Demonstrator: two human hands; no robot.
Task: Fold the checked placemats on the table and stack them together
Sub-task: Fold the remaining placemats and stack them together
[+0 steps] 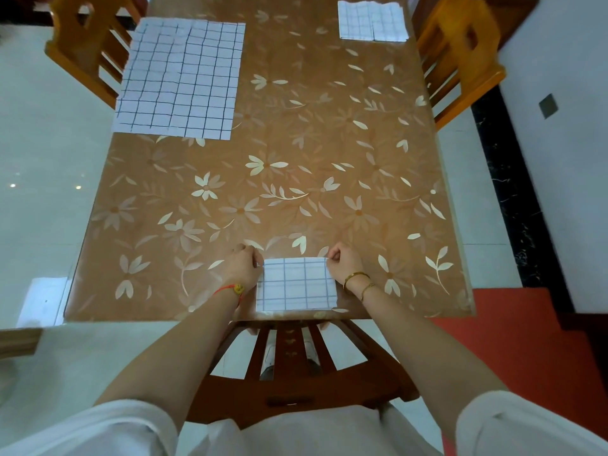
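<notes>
At six o'clock on the counter [296,143], against its near edge, lies the near mat [296,286], already folded small. Its far corners are pinched, one by the left hand [241,263] and one by the right hand [342,262], fingers curled tight, likely to square the layers up before pressing the crease or lifting it. At eleven o'clock a flat mat [179,77] waits unfolded. At one o'clock a folded pile [371,21] sits by the far edge, probably where this one belongs.

Both hands, left [241,266] and right [342,263], pinch folded placemat's [296,284] top corners, lower centre; flat placemat [179,79] upper left, folded stack [371,21] upper right.
</notes>
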